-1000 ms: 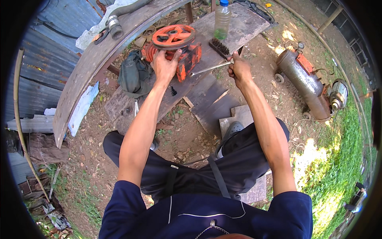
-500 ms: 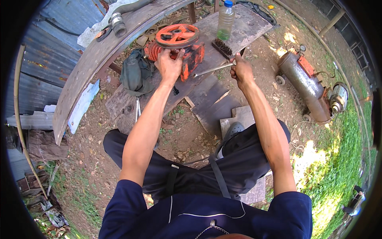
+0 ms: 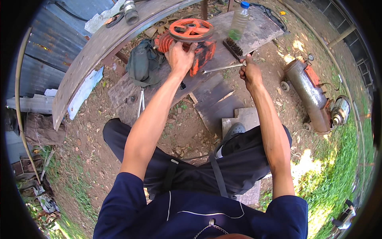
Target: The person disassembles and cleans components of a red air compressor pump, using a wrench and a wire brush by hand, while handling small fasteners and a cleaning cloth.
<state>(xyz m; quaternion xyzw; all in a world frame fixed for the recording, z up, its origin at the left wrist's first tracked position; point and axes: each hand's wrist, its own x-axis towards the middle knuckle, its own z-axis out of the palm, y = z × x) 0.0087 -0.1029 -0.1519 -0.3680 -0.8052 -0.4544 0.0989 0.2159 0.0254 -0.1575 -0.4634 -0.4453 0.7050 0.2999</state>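
My left hand [image 3: 180, 58] is at the near side of an orange compressor pump [image 3: 206, 53]. Its fingers curl in just under the rim of the pump's spoked pulley wheel [image 3: 191, 28], and what their tips grip is hidden. In my right hand [image 3: 251, 72] is a long silver wrench [image 3: 225, 67], closed in my fist and pointing left. The wrench's free end lies close to the pump's lower right side. Just beyond the right hand rests a dark-bristled brush [image 3: 234, 48] on the wooden bench [image 3: 260, 24].
A clear bottle with a blue cap [image 3: 240, 22] stands behind the brush. Left of the pump lies a dark green cloth [image 3: 144, 65], with metal tools [image 3: 141, 101] below it. A rusty air tank [image 3: 305, 91] sits on the ground at right. A curved plank [image 3: 85, 67] spans the left.
The whole view has shifted, so the bench and pump appear farther right and slightly higher. Both hands keep nearly the same places beside the pump, the wrench still in the right.
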